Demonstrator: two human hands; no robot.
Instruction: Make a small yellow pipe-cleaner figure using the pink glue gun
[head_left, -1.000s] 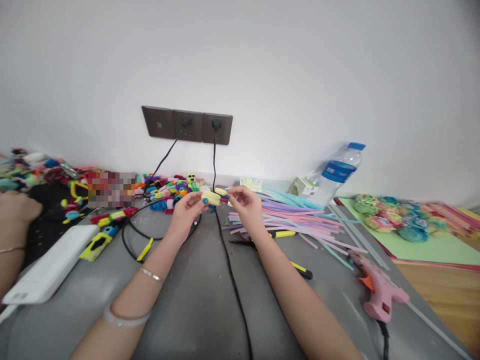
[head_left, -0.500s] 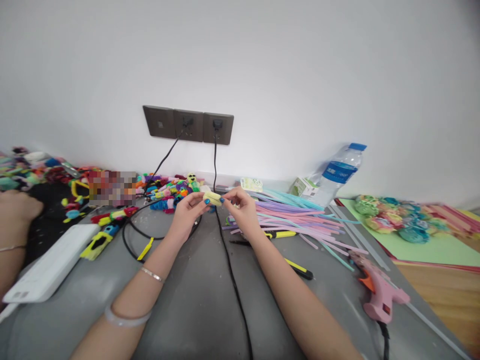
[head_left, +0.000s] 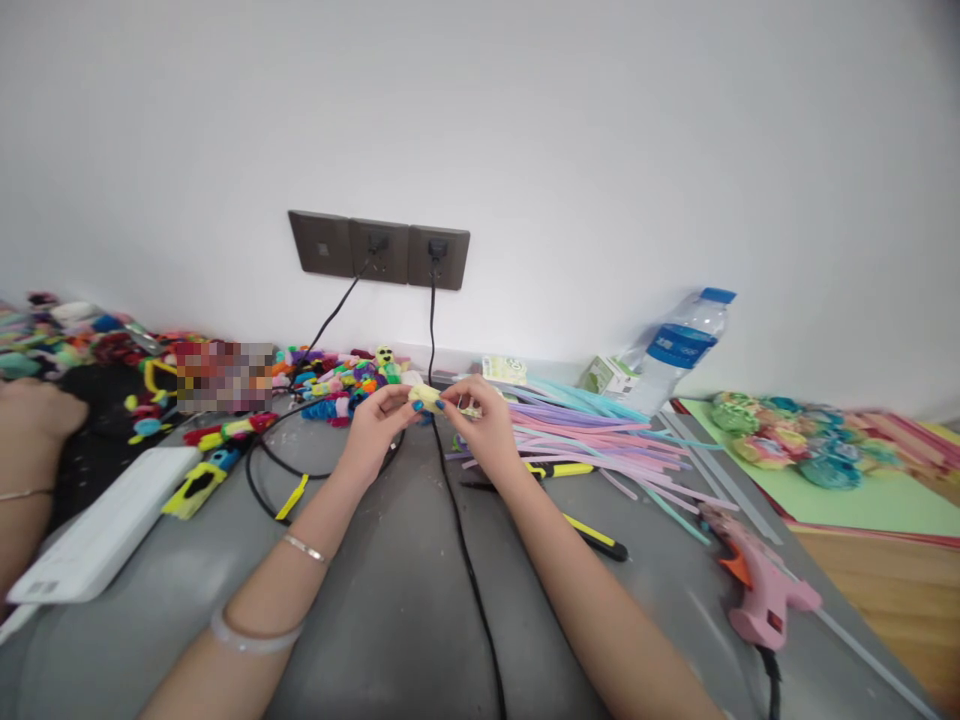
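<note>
1. We pinched a small pale-yellow piece (head_left: pixel 426 396) between the thumb and fingers of our left hand (head_left: pixel 373 432), which were drawn close together.
2. Our right hand (head_left: pixel 489 425) held the other end, its fingertips just as narrow.
3. We had the piece between both hands, over the grey table (head_left: pixel 390 620), overlapping a black cord (head_left: pixel 466 560) in our view.
4. Beside our right hand lay pastel fuzzy sticks (head_left: pixel 607 435); a pink glue gun (head_left: pixel 763 605) sat farther right.
5. To our left, we saw another person's hand (head_left: pixel 45 410) near a white block (head_left: pixel 105 530).
</note>
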